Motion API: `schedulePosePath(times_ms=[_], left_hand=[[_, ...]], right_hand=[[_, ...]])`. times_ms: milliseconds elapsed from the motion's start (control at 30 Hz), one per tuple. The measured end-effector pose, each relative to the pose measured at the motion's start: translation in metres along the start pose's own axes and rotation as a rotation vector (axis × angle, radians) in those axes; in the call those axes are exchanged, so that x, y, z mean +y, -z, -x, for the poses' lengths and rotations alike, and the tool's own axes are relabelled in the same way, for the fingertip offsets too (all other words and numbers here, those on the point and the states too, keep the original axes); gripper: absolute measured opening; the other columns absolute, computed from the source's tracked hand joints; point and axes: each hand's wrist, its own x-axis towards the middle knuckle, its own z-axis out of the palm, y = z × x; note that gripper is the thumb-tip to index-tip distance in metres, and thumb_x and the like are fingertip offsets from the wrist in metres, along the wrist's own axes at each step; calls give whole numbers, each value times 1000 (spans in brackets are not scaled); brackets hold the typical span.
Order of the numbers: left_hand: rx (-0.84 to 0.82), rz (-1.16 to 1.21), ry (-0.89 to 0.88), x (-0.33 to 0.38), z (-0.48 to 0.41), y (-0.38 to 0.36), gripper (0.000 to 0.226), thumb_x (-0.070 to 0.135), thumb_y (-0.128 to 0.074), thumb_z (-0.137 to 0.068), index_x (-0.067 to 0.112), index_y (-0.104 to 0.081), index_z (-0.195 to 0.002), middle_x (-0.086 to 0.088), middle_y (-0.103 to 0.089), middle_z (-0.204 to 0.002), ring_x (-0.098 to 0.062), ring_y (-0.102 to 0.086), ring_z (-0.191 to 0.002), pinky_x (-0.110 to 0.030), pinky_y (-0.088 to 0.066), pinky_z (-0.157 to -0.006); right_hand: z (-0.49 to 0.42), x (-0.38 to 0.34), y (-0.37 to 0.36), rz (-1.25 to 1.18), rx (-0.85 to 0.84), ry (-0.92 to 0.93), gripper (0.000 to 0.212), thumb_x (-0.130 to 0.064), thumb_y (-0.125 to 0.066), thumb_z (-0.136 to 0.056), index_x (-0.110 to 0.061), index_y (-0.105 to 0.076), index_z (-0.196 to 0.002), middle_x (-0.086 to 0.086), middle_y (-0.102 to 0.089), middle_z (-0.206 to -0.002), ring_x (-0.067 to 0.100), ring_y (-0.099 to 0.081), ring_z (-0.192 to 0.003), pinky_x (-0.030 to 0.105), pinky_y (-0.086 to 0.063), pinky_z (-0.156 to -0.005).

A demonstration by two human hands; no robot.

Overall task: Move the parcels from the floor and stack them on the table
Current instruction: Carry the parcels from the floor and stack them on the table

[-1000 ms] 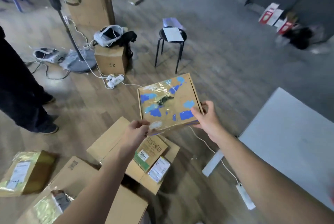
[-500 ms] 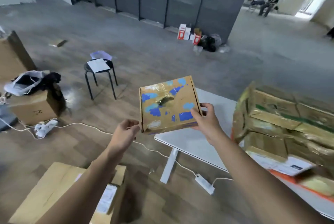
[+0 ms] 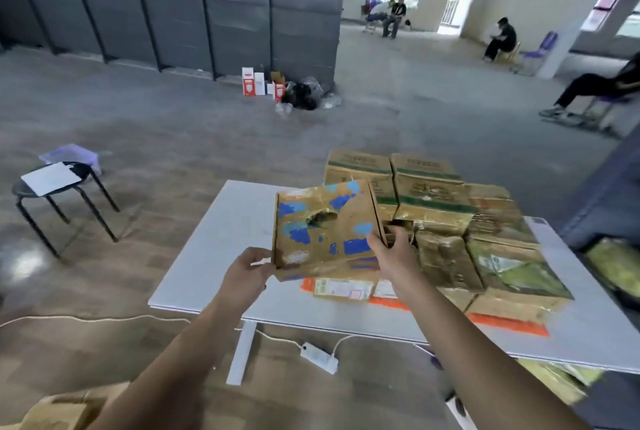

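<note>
Well, torn parcel (image 3: 325,225) (blue-patched).

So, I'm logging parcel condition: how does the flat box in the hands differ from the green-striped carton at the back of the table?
The flat box is thin, tilted and held in the air by the left hand and right hand; the green-striped carton is tall and rests upright on the table. The flat box has blue patches and a torn hole; the carton shows neither. Both are brown cardboard.
</note>
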Motion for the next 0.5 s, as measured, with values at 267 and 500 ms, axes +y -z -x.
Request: schedulePosePath(times_ms=[267,500], left_hand=[[-147,-22,44,7,-30,-55,30,15,-63,-86,18,-54,-114,-5,-53,-118,-15,-56,-83,-38,-50,-85],[-251,100,25,38,-80,-96,34,15,-55,-93,17,-46,-126,-8,-61,-112,-22,-64,-95,-44,-56,-82]], right_hand=[[-22,35,56,-147,24,-179,41,-35,-59,-95,-23,-41,-130,1,-51,-130,27,-63,-108,42,-61,-65],[-38,6,95,-234,65,-129,44,-32,-62,-94,-19,-45,-133,1,-55,-128,27,-64,-108,49,-60,-76]])
